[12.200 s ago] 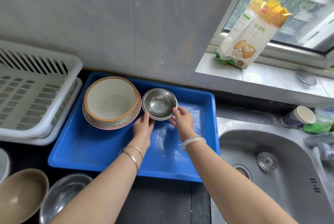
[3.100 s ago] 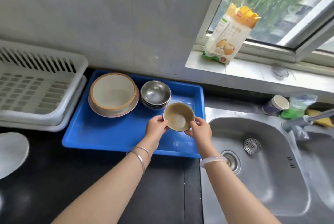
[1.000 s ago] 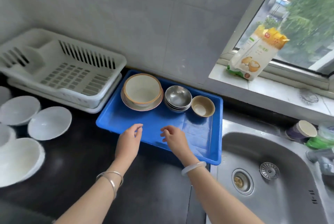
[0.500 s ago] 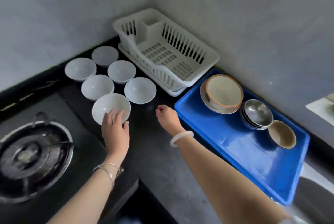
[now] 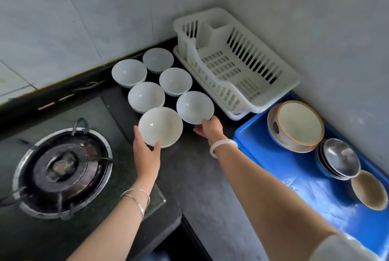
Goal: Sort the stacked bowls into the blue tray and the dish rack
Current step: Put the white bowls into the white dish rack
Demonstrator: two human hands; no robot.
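Here, six white bowls (image 5: 160, 127) (image 5: 195, 107) (image 5: 146, 97) (image 5: 175, 81) (image 5: 129, 73) (image 5: 158, 60); hands (image 5: 147, 155) (image 5: 209, 129) grip two.

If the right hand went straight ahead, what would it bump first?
The white bowl beside the rack. The right hand points at it, and its fingertips sit at the near rim, perhaps touching.

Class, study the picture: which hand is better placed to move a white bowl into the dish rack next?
Right. The right hand holds the white bowl beside the dish rack, on the rack's side; the left hand grips the nearer bowl, closer to the stove.
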